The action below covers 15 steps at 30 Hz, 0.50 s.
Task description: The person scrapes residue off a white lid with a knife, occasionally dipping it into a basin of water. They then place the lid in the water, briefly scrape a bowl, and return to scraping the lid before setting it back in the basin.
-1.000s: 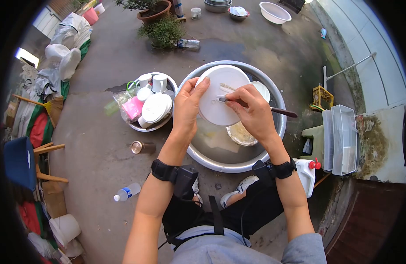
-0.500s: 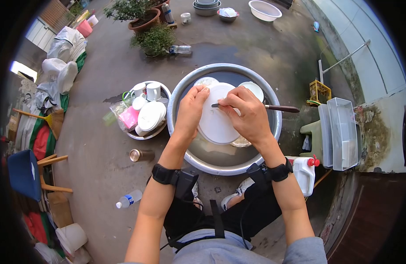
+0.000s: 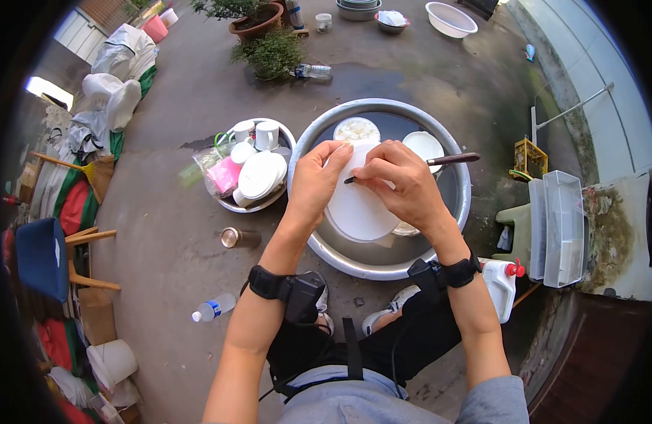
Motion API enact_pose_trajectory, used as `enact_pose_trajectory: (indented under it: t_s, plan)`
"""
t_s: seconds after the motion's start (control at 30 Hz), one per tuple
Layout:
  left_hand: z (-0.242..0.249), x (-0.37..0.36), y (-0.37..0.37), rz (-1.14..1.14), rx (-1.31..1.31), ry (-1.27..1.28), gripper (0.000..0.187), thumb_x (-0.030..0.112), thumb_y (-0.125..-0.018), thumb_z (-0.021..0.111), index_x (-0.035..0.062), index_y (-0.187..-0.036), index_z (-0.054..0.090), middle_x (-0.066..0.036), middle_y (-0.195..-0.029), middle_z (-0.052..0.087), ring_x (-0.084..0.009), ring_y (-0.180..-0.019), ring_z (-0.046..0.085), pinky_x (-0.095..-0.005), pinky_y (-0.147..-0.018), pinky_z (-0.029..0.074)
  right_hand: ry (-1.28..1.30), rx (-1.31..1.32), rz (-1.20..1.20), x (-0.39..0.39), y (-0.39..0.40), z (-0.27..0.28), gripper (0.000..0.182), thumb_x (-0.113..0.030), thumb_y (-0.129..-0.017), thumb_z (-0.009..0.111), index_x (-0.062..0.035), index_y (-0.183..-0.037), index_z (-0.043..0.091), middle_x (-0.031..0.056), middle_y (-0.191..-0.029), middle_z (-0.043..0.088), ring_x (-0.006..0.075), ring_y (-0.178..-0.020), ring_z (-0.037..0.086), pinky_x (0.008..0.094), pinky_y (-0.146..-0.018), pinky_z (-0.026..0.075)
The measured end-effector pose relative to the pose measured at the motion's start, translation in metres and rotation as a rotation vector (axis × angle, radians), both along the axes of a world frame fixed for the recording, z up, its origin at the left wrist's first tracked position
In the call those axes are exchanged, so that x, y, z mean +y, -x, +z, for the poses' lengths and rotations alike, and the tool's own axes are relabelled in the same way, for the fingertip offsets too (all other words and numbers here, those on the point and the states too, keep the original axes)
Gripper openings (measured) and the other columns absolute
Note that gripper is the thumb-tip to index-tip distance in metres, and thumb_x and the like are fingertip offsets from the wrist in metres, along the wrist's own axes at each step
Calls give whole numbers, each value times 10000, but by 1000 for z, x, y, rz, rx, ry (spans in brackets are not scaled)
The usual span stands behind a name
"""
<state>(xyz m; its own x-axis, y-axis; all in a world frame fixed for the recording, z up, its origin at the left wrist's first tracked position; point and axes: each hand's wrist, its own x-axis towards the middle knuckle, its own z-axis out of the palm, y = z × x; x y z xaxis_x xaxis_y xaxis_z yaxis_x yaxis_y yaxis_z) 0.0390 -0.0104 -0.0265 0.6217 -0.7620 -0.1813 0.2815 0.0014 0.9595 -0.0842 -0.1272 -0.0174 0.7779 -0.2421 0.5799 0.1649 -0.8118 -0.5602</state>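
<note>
My left hand [image 3: 317, 180] pinches the upper left rim of a white round plate [image 3: 358, 215], which is tilted above a large metal basin [image 3: 303, 141]. A knife [image 3: 455, 160] with a dark wooden handle is gripped low down in my right hand [image 3: 404, 180]. Its handle sticks out to the right, and its short dark tip rests on or just over the plate's face; my fingers hide the part between. In the basin's water are a round white dish [image 3: 357, 129] with pale residue on it and another white dish [image 3: 423, 145]. Part of a further residue-covered piece shows under the plate.
Left of the basin stands a bowl [image 3: 230, 205] of white mugs, a lidded white pot and a pink packet. A metal flask [image 3: 239, 238] and a plastic bottle [image 3: 214, 308] lie nearby. A white jug [image 3: 499, 286] and clear plastic bins [image 3: 563, 230] are at right.
The view has shifted, so the surroundings sit farther right. The plate has tilted slightly, and the knife's tip has moved a little lower on it. Both grips are kept.
</note>
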Motion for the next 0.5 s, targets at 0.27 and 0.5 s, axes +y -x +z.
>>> enact_pose_trajectory:
  t_s: [0.27, 0.5]
  plan:
    - [0, 4, -4, 27, -53, -50, 261, 229, -937, 595, -4, -1044, 643, -18, -896, 648, -61, -794, 579, -209, -693, 482, 66, 26, 30, -2, -4, 0, 105, -73, -744, 714, -104, -815, 643, 24, -838, 586, 226, -776, 574, 358, -672, 468]
    - [-8, -5, 2, -7, -85, -19, 260, 224, -931, 601, -2, -1050, 647, -23, -917, 645, -64, -814, 575, -213, -710, 473, 71, 20, 39, 1, 3, -2, 107, -74, -737, 711, -107, -806, 636, 24, -845, 585, 227, -779, 569, 356, -686, 461]
